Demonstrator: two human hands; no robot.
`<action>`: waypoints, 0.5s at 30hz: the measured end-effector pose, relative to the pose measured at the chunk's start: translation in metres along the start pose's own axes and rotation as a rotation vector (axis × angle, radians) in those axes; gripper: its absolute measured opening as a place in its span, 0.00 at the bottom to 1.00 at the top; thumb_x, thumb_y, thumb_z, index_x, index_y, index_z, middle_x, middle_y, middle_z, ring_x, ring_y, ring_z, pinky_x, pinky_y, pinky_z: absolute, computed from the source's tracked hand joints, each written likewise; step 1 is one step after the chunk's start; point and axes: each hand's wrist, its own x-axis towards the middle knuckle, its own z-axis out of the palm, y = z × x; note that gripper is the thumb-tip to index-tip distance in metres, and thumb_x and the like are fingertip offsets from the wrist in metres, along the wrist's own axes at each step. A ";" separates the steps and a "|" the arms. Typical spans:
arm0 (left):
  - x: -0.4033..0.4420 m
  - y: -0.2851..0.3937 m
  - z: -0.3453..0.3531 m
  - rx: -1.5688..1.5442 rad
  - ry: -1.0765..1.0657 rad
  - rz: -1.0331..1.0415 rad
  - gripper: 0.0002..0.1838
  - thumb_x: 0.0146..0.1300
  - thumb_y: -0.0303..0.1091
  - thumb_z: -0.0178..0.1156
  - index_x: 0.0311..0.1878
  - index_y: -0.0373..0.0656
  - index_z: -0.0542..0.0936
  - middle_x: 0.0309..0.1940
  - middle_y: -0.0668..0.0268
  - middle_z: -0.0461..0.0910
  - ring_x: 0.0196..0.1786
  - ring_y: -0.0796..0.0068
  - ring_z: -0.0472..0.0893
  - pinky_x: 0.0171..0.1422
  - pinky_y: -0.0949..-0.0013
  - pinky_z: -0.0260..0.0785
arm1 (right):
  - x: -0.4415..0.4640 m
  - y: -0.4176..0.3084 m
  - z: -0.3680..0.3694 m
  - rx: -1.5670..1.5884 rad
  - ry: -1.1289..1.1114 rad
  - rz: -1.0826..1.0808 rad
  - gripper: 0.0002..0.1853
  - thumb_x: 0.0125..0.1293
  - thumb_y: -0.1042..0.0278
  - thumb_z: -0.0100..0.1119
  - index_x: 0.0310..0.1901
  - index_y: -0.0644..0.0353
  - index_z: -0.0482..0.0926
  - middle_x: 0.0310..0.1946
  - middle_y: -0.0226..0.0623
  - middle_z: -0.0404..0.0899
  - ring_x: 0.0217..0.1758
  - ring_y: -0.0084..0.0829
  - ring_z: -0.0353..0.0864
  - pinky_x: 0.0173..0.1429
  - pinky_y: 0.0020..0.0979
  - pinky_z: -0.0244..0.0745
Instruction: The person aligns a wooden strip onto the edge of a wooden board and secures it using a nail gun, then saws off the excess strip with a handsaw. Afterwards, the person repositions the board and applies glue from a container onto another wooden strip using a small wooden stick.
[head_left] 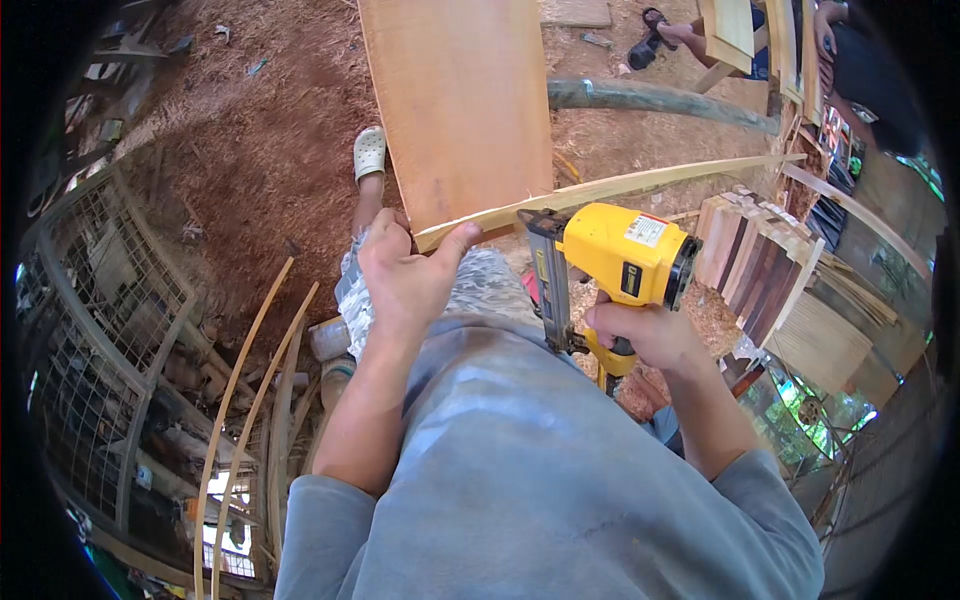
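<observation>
A yellow and black nail gun (610, 250) is in my right hand (645, 330), fingers wrapped round its handle. Its nose meets a thin wooden strip (640, 184) that runs along the near end of a wide wooden board (462, 100). At the strip's left end, my left hand (408, 270) grips the corner of the board and strip, thumb on the near side and fingers over the left edge. Whether the nose presses on the strip or only hovers by it I cannot tell.
Stacked wood blocks (745, 255) stand at the right. A wire mesh frame (110, 330) and long thin strips (245, 400) lean at the left. A grey pipe (660, 96) lies beyond the board. Another person's sandalled foot (650, 38) shows at the top right, over sawdust-covered ground (260, 120).
</observation>
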 end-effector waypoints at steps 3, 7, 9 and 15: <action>0.001 -0.001 -0.001 0.020 0.006 0.097 0.18 0.43 0.35 0.83 0.27 0.32 0.83 0.26 0.56 0.79 0.27 0.58 0.79 0.32 0.59 0.71 | 0.000 -0.002 0.000 -0.010 0.016 0.030 0.03 0.56 0.74 0.63 0.31 0.60 0.78 0.20 0.27 0.77 0.24 0.21 0.76 0.31 0.27 0.68; 0.001 -0.003 -0.001 0.041 0.004 0.067 0.20 0.43 0.36 0.83 0.25 0.32 0.82 0.25 0.55 0.78 0.26 0.57 0.78 0.31 0.58 0.70 | 0.001 -0.005 0.004 0.034 0.021 -0.019 0.03 0.55 0.73 0.64 0.30 0.59 0.78 0.20 0.27 0.77 0.24 0.21 0.76 0.31 0.26 0.68; 0.001 -0.007 0.000 0.077 0.002 0.072 0.21 0.43 0.39 0.83 0.24 0.32 0.81 0.25 0.56 0.78 0.26 0.56 0.78 0.32 0.58 0.70 | 0.002 0.000 0.002 0.041 -0.015 -0.037 0.04 0.55 0.73 0.64 0.29 0.59 0.78 0.20 0.28 0.76 0.24 0.21 0.76 0.32 0.26 0.68; 0.005 -0.010 -0.001 0.056 -0.035 0.024 0.22 0.46 0.41 0.82 0.25 0.31 0.81 0.27 0.55 0.79 0.29 0.55 0.79 0.35 0.58 0.71 | 0.002 0.005 0.009 0.098 -0.002 -0.085 0.06 0.55 0.70 0.64 0.28 0.59 0.77 0.19 0.29 0.76 0.23 0.22 0.75 0.29 0.26 0.67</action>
